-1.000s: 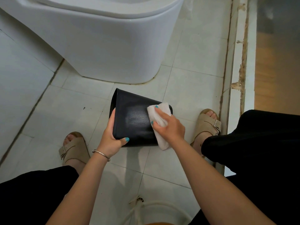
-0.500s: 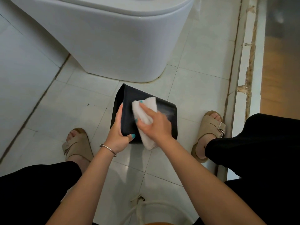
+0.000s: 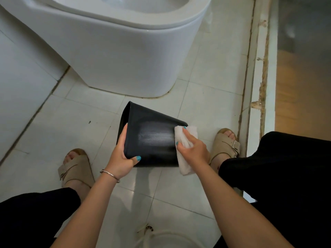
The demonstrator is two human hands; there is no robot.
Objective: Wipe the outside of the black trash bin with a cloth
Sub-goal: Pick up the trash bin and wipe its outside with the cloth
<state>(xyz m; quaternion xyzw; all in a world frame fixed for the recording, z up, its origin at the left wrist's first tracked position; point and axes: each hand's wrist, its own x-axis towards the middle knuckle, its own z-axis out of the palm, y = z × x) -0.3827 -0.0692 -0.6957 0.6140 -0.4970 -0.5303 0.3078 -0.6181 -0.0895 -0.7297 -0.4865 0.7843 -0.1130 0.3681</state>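
Black plastic, the trash bin [image 3: 152, 138] is tipped on its side above the tiled floor [image 3: 53, 126], its open rim to the left, just in front of the white toilet [image 3: 114, 51]. At that rim the left hand [image 3: 121, 156] grips it, thumb curled over the near wall, fingers wrapped over the edge, a thin bracelet [image 3: 109, 174] at the wrist. At the bin's right end the right hand [image 3: 192, 149] presses a folded white cloth [image 3: 185, 151] against the outer wall, fingers bent over it. Both forearms reach forward between black-trousered knees.
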